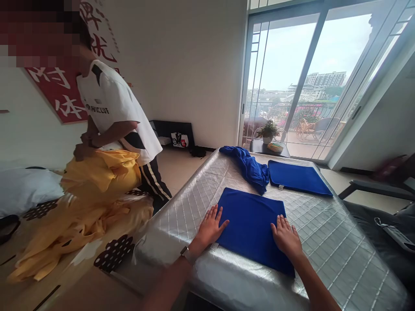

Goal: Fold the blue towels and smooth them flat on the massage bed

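A folded blue towel (251, 220) lies flat on the silver quilted mattress (327, 242) in front of me. My left hand (210, 228) rests open on the towel's left edge, fingers stretched out. My right hand (287, 236) lies flat and open on the towel's right part. Farther back a second folded blue towel (296, 178) lies flat, and a crumpled blue towel (249, 167) is heaped beside it on the left.
Another person (113, 116) in a white shirt stands at the left, handling yellow cloth (87, 203) on a patterned bed. A white pillow (26, 188) lies far left. A potted plant (268, 131) stands by glass balcony doors. Grey furniture (389, 216) sits at right.
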The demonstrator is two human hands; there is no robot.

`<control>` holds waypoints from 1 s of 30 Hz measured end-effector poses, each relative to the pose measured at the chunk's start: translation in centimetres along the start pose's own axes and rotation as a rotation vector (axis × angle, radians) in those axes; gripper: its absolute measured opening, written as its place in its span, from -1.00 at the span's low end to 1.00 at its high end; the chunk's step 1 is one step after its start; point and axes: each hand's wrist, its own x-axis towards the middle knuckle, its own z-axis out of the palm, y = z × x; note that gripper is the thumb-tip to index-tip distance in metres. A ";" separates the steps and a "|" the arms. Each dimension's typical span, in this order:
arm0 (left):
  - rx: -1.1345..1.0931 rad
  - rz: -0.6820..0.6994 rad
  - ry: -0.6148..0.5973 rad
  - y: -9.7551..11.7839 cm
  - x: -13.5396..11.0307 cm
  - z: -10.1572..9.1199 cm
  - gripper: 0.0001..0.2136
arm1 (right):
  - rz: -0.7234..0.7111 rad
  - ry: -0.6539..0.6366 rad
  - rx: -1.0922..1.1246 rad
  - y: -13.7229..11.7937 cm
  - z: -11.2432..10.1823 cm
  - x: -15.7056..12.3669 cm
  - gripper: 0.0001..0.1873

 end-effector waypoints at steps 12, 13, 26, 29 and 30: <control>0.070 -0.030 -0.035 0.8 0.5 -1.4 -0.19 | -0.023 0.106 0.085 0.6 -0.1 8.3 -0.31; 0.074 -0.036 -0.026 1.4 1.1 -1.5 -0.18 | -0.024 0.109 0.089 0.7 0.2 8.4 -0.31; -0.084 0.402 0.040 18.8 13.1 4.5 -0.33 | -0.093 0.127 0.021 1.6 1.1 8.3 -0.36; -0.072 0.286 0.032 15.4 13.3 4.5 -0.34 | -0.059 0.131 0.048 1.4 1.1 8.4 -0.31; -0.062 0.251 0.032 13.7 13.3 4.1 -0.33 | -0.050 0.132 0.060 1.3 1.1 8.5 -0.30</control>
